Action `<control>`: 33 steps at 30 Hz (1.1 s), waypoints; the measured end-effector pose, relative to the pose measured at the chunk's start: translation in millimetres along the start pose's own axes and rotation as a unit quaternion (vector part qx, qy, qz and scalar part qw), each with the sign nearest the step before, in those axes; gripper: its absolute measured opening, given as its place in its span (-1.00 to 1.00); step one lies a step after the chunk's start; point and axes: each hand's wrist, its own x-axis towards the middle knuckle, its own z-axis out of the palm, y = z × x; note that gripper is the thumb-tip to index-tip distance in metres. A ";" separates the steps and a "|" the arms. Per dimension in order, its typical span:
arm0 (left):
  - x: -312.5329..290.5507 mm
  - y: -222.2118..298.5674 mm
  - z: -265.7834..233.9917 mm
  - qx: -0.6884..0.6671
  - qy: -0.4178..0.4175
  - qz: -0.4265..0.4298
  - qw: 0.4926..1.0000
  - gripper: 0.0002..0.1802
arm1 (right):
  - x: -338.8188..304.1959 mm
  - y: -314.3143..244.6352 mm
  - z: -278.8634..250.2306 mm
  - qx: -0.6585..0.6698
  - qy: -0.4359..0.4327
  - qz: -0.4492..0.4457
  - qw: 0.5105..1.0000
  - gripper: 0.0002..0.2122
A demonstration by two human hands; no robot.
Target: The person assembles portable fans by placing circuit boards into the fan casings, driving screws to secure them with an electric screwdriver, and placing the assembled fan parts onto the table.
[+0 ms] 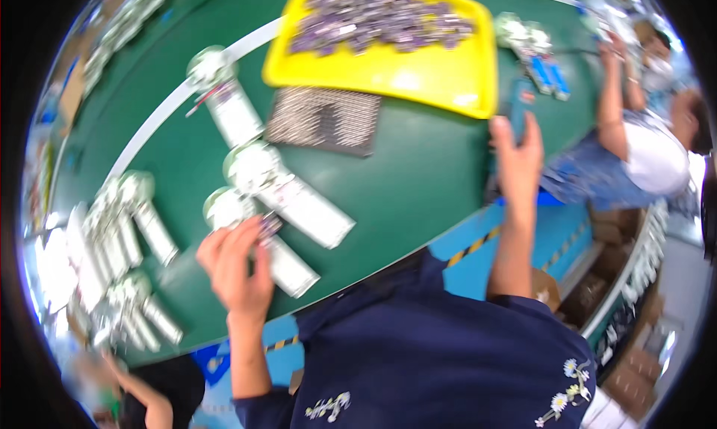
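Note:
My left hand is closed in a pinch over the round head of a white, bar-shaped unit. At its fingertips is a small dark purplish part, blurred. Just beyond lies a second white unit, and farther off a third one with thin red wires at its head. On the right, my right hand has its thumb and fingers around a blue handheld tool that looks like an electric screwdriver. The tool stands near the table's edge, its lower part partly hidden by the hand.
A yellow tray of small purple-silver parts stands at the back. Before it lies a dark plate covered in rows of small screws or pins. More white units cluster left; two blue-bodied units lie right. People sit at both sides.

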 end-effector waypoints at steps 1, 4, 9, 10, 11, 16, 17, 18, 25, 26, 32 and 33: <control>-5.3 -0.5 -4.5 0.010 0.014 -0.009 1.000 -0.68 | -2.0 -14.0 3.3 -0.013 -0.013 0.013 1.000 -0.37; -14.9 -7.5 -1.3 -0.034 0.023 -0.024 0.999 -0.73 | -6.6 -31.4 -5.0 -0.099 -0.014 -0.011 0.995 -0.29; -18.4 -16.3 5.7 -0.076 0.036 -0.020 0.996 -0.75 | -14.7 -22.3 -0.9 -0.169 -0.026 -0.050 0.984 -0.32; -22.5 -19.8 5.8 -0.083 0.039 -0.026 0.995 -0.75 | -15.9 -24.1 2.9 -0.158 -0.037 -0.041 0.986 -0.33; -23.5 -21.6 7.4 -0.094 0.044 -0.030 0.994 -0.75 | -17.4 -24.7 1.1 -0.166 -0.036 -0.050 0.984 -0.33; -20.6 -24.2 12.2 -0.122 0.080 -0.027 0.989 -0.75 | -34.5 -68.1 -1.4 -0.118 0.086 -0.170 0.975 -0.50; -23.3 -24.4 13.1 -0.132 0.084 -0.033 0.987 -0.75 | -52.6 -95.3 1.3 0.041 -0.019 -0.139 0.989 -0.55; -24.0 -24.5 13.6 -0.145 0.084 -0.032 0.985 -0.75 | -81.3 -123.6 7.5 0.196 -0.118 -0.101 0.968 -0.60; -28.3 -23.9 13.9 -0.192 0.132 -0.065 0.970 -0.83 | -166.6 -180.4 84.4 0.391 -0.559 0.059 0.729 -0.47; -30.6 -22.8 12.5 -0.181 0.142 -0.073 0.970 -0.82 | -169.4 -178.5 89.5 0.414 -0.549 0.074 0.723 -0.47; -18.7 -21.1 15.7 -0.252 0.144 -0.102 0.952 -0.80 | -150.7 -183.3 97.4 0.354 -0.550 0.027 0.756 -0.52; -16.6 -23.2 15.6 -0.259 0.148 -0.106 0.948 -0.79 | -149.2 -182.1 99.4 0.355 -0.575 0.059 0.735 -0.51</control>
